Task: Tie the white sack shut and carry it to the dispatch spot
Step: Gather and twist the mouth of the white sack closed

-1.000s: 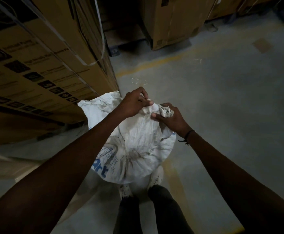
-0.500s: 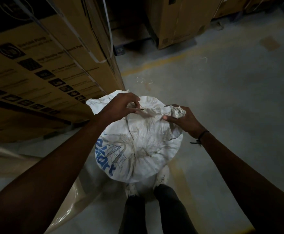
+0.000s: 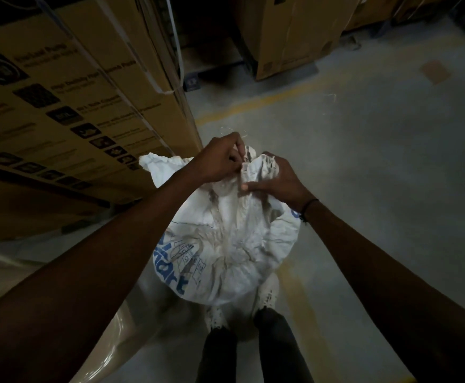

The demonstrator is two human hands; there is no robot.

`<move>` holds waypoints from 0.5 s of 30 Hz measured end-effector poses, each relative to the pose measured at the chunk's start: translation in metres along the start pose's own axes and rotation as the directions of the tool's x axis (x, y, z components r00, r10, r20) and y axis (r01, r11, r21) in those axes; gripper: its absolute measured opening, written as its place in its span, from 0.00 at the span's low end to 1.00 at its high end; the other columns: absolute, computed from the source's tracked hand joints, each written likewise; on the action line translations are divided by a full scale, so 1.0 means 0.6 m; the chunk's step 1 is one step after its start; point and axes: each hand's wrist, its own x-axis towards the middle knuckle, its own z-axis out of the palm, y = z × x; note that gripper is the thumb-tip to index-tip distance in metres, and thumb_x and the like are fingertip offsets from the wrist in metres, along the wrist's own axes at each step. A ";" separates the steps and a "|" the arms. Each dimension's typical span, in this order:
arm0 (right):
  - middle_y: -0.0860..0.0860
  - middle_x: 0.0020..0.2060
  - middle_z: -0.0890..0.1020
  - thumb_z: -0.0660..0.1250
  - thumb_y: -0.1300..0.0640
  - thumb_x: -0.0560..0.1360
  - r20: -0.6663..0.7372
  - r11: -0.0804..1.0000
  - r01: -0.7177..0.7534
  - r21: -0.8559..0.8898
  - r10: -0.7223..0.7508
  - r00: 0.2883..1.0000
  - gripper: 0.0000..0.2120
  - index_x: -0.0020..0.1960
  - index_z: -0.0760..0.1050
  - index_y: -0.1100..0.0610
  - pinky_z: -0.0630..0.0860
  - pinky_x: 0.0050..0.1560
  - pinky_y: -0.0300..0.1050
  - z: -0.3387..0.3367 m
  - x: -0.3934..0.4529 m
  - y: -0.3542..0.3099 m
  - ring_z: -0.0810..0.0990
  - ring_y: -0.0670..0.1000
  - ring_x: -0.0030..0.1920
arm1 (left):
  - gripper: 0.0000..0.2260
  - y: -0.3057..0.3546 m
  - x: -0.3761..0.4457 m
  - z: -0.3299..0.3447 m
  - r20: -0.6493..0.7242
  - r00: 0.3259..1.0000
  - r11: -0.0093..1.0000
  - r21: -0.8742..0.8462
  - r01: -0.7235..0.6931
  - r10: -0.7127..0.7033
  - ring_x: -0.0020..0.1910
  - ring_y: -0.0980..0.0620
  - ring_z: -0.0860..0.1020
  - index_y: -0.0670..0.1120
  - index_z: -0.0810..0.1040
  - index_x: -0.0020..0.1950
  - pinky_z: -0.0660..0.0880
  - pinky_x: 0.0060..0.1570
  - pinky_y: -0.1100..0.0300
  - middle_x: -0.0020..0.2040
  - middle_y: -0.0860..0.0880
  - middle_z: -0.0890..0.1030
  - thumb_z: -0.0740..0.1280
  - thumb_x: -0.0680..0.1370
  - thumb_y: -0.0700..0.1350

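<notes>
A full white sack (image 3: 234, 244) with blue lettering stands on the floor just in front of my feet. Its mouth is bunched into a crumpled neck at the top. My left hand (image 3: 220, 161) is closed on the left side of that gathered fabric, fingers pinching it. My right hand (image 3: 276, 179) grips the right side of the neck, thumb pressed across the cloth. Both hands touch each other over the bunch. A loose flap of the sack (image 3: 159, 164) sticks out to the left behind my left wrist.
A large printed cardboard box (image 3: 68, 106) with white strapping stands close on the left. More cartons (image 3: 292, 34) sit at the back on pallets. Yellow floor lines (image 3: 253, 106) cross the grey concrete. A glossy curved plastic object (image 3: 109, 344) lies at lower left.
My hands have come together, gathering the spread sack mouth into a tight bunch; the left hand moved right toward the right hand. The view shifted slightly.
</notes>
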 end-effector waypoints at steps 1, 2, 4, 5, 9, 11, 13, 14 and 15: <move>0.54 0.46 0.87 0.90 0.51 0.58 -0.027 1.000 0.008 -0.006 -0.008 1.000 0.25 0.47 0.81 0.57 0.83 0.55 0.56 0.014 0.006 0.003 0.84 0.49 0.47 | 0.12 0.001 0.004 -0.004 0.015 1.000 1.000 -0.004 0.008 -0.008 0.34 0.63 0.81 0.46 0.74 0.51 0.75 0.36 0.64 0.39 0.46 0.85 0.70 0.76 0.31; 0.54 0.45 0.88 0.89 0.53 0.59 -0.048 1.000 0.013 0.005 -0.012 0.999 0.23 0.46 0.81 0.56 0.83 0.54 0.54 0.024 0.012 0.005 0.85 0.48 0.46 | 0.12 -0.002 0.008 -0.009 0.034 0.999 1.000 -0.005 0.020 -0.020 0.34 0.62 0.81 0.46 0.73 0.53 0.75 0.36 0.63 0.42 0.44 0.86 0.69 0.77 0.32; 0.53 0.46 0.88 0.87 0.59 0.64 -0.059 0.998 0.007 0.060 -0.003 0.998 0.19 0.50 0.83 0.60 0.84 0.52 0.47 0.037 0.021 0.015 0.85 0.47 0.46 | 0.10 -0.011 0.004 -0.025 0.080 0.995 0.997 -0.050 0.063 -0.059 0.33 0.57 0.81 0.46 0.72 0.55 0.76 0.36 0.61 0.48 0.42 0.87 0.69 0.79 0.35; 0.53 0.47 0.88 0.86 0.61 0.66 -0.069 0.996 -0.008 0.091 0.014 0.997 0.19 0.52 0.83 0.63 0.84 0.52 0.46 0.039 0.024 0.020 0.86 0.47 0.46 | 0.11 -0.020 0.002 -0.033 0.088 0.993 0.991 -0.103 0.088 -0.079 0.35 0.52 0.82 0.47 0.71 0.55 0.78 0.37 0.58 0.49 0.43 0.87 0.70 0.78 0.38; 0.60 0.54 0.88 0.81 0.63 0.72 -0.122 0.970 -0.063 0.235 0.094 0.988 0.20 0.60 0.81 0.69 0.84 0.58 0.54 0.046 0.031 0.043 0.87 0.53 0.51 | 0.22 -0.066 -0.016 -0.062 0.048 0.996 0.979 -0.188 0.084 -0.076 0.54 0.45 0.85 0.49 0.73 0.54 0.83 0.57 0.48 0.54 0.47 0.87 0.82 0.69 0.48; 0.63 0.56 0.87 0.78 0.65 0.74 -0.122 0.948 -0.079 0.307 0.122 0.985 0.19 0.63 0.80 0.70 0.84 0.58 0.52 0.050 0.032 0.050 0.86 0.55 0.53 | 0.28 -0.090 -0.029 -0.073 0.126 0.989 0.996 -0.020 0.082 -0.078 0.61 0.50 0.82 0.50 0.76 0.60 0.79 0.65 0.50 0.60 0.50 0.84 0.84 0.66 0.55; 0.60 0.53 0.88 0.77 0.67 0.75 -0.103 0.927 -0.099 0.361 0.145 0.984 0.16 0.61 0.81 0.68 0.84 0.56 0.49 0.054 0.034 0.053 0.87 0.54 0.52 | 0.32 -0.112 -0.043 -0.073 0.234 0.962 0.981 0.162 0.104 -0.140 0.63 0.54 0.79 0.49 0.76 0.68 0.76 0.64 0.57 0.64 0.53 0.81 0.84 0.68 0.55; 0.57 0.51 0.89 0.77 0.67 0.75 -0.090 0.921 -0.109 0.375 0.153 0.984 0.13 0.59 0.83 0.65 0.84 0.55 0.49 0.056 0.037 0.055 0.88 0.53 0.51 | 0.32 -0.125 -0.046 -0.069 0.261 0.953 0.975 0.197 0.104 -0.155 0.62 0.55 0.79 0.48 0.76 0.70 0.76 0.62 0.58 0.64 0.52 0.81 0.83 0.70 0.54; 0.55 0.49 0.89 0.76 0.68 0.75 -0.072 0.916 -0.120 0.383 0.160 0.985 0.10 0.56 0.84 0.62 0.85 0.55 0.49 0.058 0.040 0.058 0.88 0.53 0.50 | 0.30 -0.139 -0.047 -0.063 0.270 0.950 0.975 0.198 0.104 -0.157 0.60 0.53 0.79 0.48 0.76 0.70 0.76 0.60 0.58 0.63 0.50 0.82 0.81 0.72 0.53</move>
